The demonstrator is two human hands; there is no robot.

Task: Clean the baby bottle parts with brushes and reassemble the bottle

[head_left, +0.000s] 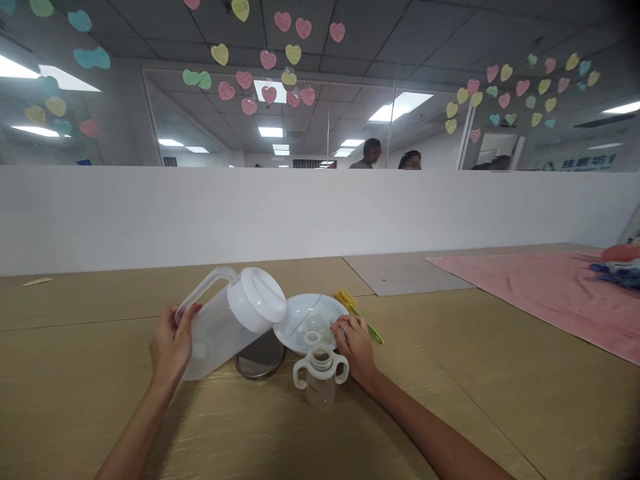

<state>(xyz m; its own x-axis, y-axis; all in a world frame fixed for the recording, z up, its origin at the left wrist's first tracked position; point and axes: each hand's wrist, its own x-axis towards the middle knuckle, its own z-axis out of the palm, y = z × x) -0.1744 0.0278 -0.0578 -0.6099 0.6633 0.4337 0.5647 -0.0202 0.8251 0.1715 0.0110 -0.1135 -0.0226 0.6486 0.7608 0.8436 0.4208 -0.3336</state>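
My left hand is wrapped round the handle of a translucent plastic pitcher with a white lid. The pitcher tilts to the right, its lid end toward a white plate. Small clear and white parts lie in the plate. My right hand rests at the plate's right edge with its fingers curled; what they hold, if anything, is hidden. In front of the plate a baby bottle with two white handles stands upright, its mouth uncovered.
Under the pitcher's lid end lies a dark round tray. Behind my right hand is a bottle brush with a yellow head and green handle. A pink cloth covers the table's right side. A white wall with glass above bounds the far edge.
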